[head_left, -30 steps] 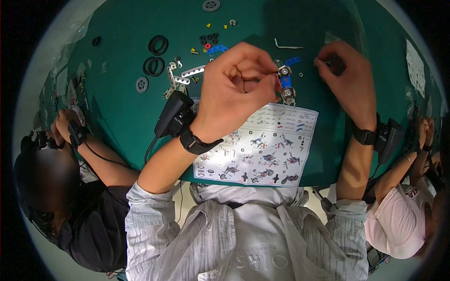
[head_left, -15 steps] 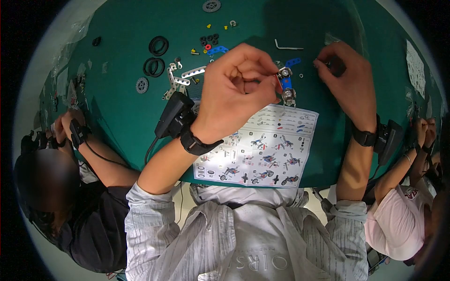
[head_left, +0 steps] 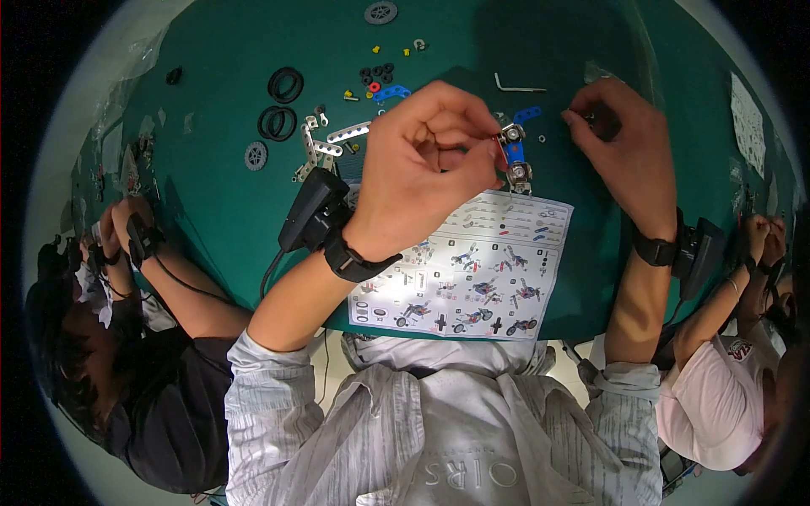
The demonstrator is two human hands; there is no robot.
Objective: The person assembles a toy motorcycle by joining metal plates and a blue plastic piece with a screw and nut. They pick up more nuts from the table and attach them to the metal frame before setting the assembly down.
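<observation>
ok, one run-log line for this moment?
left hand: pinching blue, red and silver assembly | right hand: raised, contents unclear | white printed paper sheet: on green table

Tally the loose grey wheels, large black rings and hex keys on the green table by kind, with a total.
Grey wheels: 2
Large black rings: 4, in two overlapping pairs
Hex key: 1
Total: 7

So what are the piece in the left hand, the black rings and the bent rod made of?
The piece in the left hand seems to mix polished metal, given its bright glints, with evenly colored blue plastic, though painted metal is possible. The black rings look like matte rubber or soft plastic: dark, little shine. The bent rod looks like bare metal, silvery and glinting.
</observation>
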